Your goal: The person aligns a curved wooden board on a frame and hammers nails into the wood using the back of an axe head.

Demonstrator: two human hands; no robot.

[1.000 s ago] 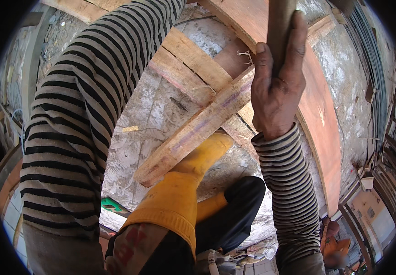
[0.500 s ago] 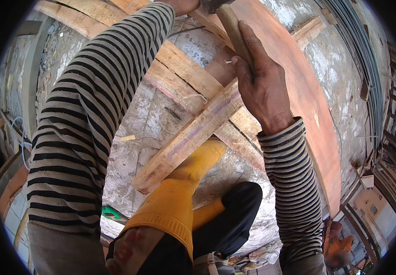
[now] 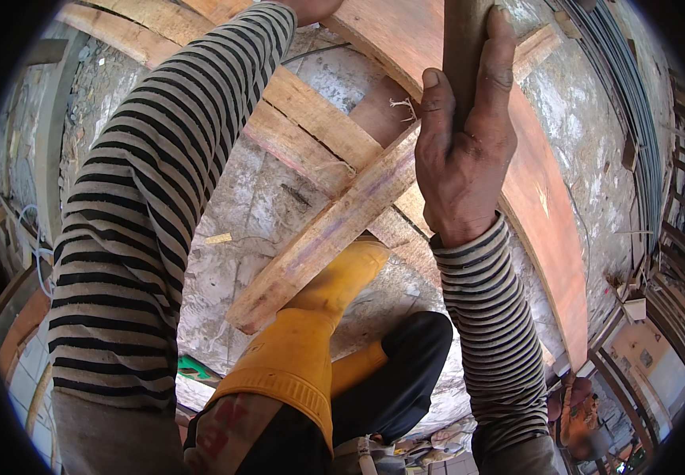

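My right hand (image 3: 469,154) is wrapped round the wooden handle of a hammer (image 3: 463,59), held upright over the curved plywood panel (image 3: 552,206); its head lies out of the picture now. My left hand (image 3: 315,9) shows only in part at the top edge, by the far end of the panel, with its fingers cut off from sight. Beneath the panel runs a pair of boards (image 3: 311,119). A thick timber (image 3: 319,237) lies slantwise across those boards, its near end by my yellow boot (image 3: 303,340).
Long dark metal rods (image 3: 624,103) lie along the right side. More planks (image 3: 137,36) cross the far left. At the lower right, a person (image 3: 580,419) is partly visible among timber frames. A small wood scrap (image 3: 219,238) rests on the stained floor.
My right hand has swung the hammer up and right, so its handle stands more upright and its head has left the picture. The left hand has shifted slightly; the boards stay put.
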